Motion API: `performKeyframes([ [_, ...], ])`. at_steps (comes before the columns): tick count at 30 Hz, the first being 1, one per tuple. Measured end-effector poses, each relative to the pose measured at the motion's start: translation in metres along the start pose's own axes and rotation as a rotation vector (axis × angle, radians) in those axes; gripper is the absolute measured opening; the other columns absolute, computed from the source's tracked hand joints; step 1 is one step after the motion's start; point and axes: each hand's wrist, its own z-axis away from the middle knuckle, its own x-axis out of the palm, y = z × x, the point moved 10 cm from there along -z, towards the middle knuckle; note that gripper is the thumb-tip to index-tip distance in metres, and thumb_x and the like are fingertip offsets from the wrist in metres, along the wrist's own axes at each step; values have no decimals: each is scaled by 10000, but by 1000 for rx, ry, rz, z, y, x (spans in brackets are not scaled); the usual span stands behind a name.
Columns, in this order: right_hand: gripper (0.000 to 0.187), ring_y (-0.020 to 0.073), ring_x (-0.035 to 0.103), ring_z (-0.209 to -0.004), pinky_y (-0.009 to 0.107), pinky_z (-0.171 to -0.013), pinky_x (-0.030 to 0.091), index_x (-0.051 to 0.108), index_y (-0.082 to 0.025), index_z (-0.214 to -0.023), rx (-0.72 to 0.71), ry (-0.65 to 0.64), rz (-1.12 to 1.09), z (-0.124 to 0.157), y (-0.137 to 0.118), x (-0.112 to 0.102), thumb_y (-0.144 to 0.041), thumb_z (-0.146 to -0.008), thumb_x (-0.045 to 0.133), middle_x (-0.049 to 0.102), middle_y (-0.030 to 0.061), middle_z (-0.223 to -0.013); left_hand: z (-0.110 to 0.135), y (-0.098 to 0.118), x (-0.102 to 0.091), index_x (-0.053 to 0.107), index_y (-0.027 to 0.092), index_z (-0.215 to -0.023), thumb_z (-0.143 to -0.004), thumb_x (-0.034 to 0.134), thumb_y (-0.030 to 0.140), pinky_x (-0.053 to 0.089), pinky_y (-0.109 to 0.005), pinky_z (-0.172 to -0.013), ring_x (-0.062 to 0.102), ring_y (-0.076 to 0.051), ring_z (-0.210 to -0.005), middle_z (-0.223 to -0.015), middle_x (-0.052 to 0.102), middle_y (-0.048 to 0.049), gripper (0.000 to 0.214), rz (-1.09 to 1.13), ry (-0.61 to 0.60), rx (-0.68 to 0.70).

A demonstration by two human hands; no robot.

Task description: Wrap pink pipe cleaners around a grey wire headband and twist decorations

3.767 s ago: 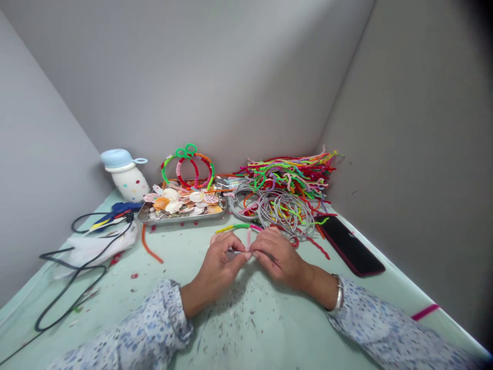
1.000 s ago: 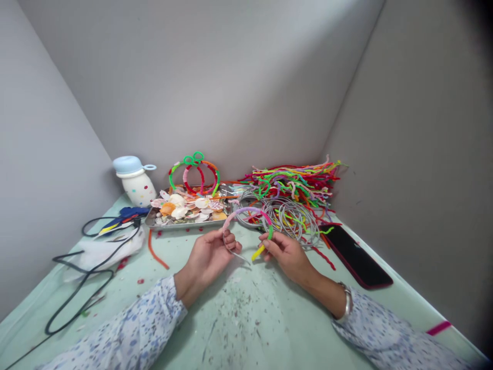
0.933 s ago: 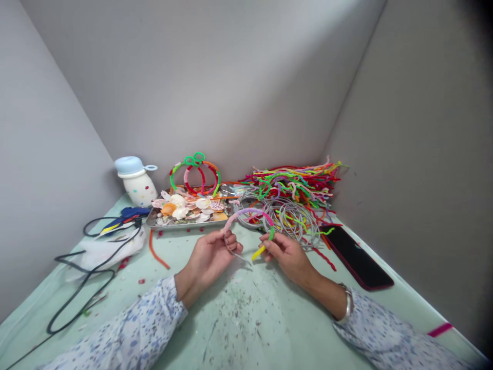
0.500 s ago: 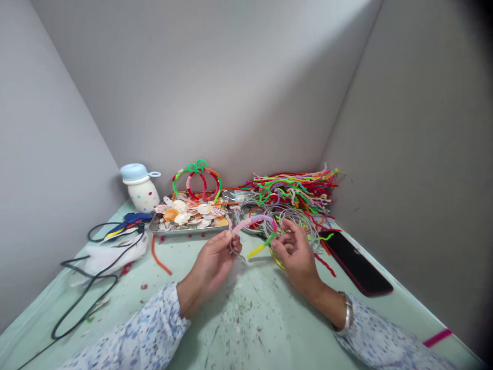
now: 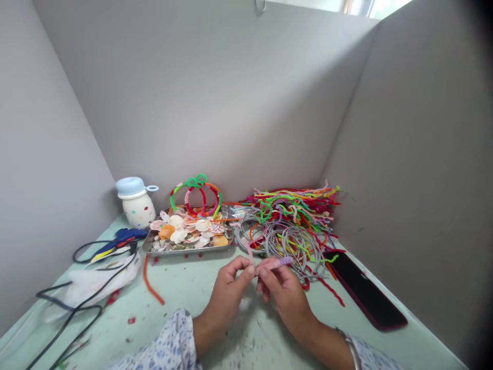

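Observation:
My left hand (image 5: 230, 291) and my right hand (image 5: 280, 289) meet over the pale green table (image 5: 181, 288), fingertips pinched together. Between them they hold a thin hairband wrapped in pink and lilac pipe cleaner (image 5: 272, 264); a short pink end sticks up by my left thumb. Most of the band is hidden behind my fingers. Just beyond my right hand lies a heap of bare grey hairbands (image 5: 287, 239). Behind that is a pile of coloured pipe cleaners (image 5: 295, 201).
A metal tray of seashells (image 5: 187, 235) sits at the back with wrapped hoops (image 5: 196, 192) standing on it. A white dotted jar (image 5: 135, 202) stands left. A blue glue gun (image 5: 117, 242), black cables and a white bag lie left. A dark phone (image 5: 365, 290) lies right.
The band was held up as an arc between my parted hands; now my hands have come together and pinch it low at the fingertips. The camera has tilted up.

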Motion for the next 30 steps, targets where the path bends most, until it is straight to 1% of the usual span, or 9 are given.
performKeyframes([
  [5,303,105,508,-527,206,-476,429,597,-167,-808,-38,-27,26,5,-1,0,-465,-864,609,549,-11,-620,4,-11,-6,585,155,-766,-883,590,365,446,-276,-722,548,-151,-691,-688,568,-18,240,-29,13,-18],
  [11,183,118,552,-582,231,-533,480,614,-202,-828,-189,-87,42,13,-9,2,-367,-900,579,576,10,-736,14,-7,-6,566,167,-736,-883,585,384,428,-275,-720,508,-149,-708,-716,529,-17,263,-89,71,-9],
  [17,159,120,570,-618,234,-573,486,595,-209,-822,-171,-146,-23,15,-7,7,-334,-915,563,550,-2,-729,16,-6,-7,566,173,-713,-884,576,404,416,-273,-703,496,-156,-707,-710,516,-21,288,-117,88,-20],
  [21,154,108,574,-617,236,-591,488,580,-207,-833,-161,-147,-58,14,-4,8,-337,-915,565,568,0,-779,14,-5,-1,566,172,-714,-892,560,413,415,-268,-676,496,-152,-678,-688,518,-18,300,-128,57,-38],
  [25,179,101,579,-592,223,-544,469,590,-195,-859,-112,-156,-54,13,2,10,-366,-906,573,583,8,-798,14,-2,-1,554,175,-727,-904,545,402,415,-263,-680,504,-153,-682,-685,517,-11,288,-162,49,-21],
  [26,194,104,577,-578,220,-520,459,594,-192,-877,-87,-158,-30,13,3,10,-380,-910,561,586,8,-775,13,-2,-2,553,179,-748,-913,530,397,415,-263,-680,504,-152,-676,-691,523,-9,274,-164,40,-23],
  [28,210,116,561,-533,226,-486,438,605,-190,-903,-96,-172,78,16,-4,10,-380,-929,518,570,-6,-666,13,2,-12,544,186,-754,-914,530,396,396,-248,-665,483,-147,-675,-698,513,0,265,-212,102,2],
  [29,208,123,550,-520,235,-490,434,609,-191,-854,-155,-188,182,18,-14,11,-349,-936,502,555,-12,-607,13,6,-20,538,187,-739,-903,550,395,380,-238,-655,457,-141,-674,-696,485,8,265,-248,161,29],
  [30,210,134,551,-541,253,-523,442,602,-197,-759,-280,-195,304,22,-30,12,-304,-921,521,555,-4,-588,13,10,-26,537,188,-732,-895,564,393,365,-233,-651,428,-139,-673,-693,456,14,262,-281,207,45],
])
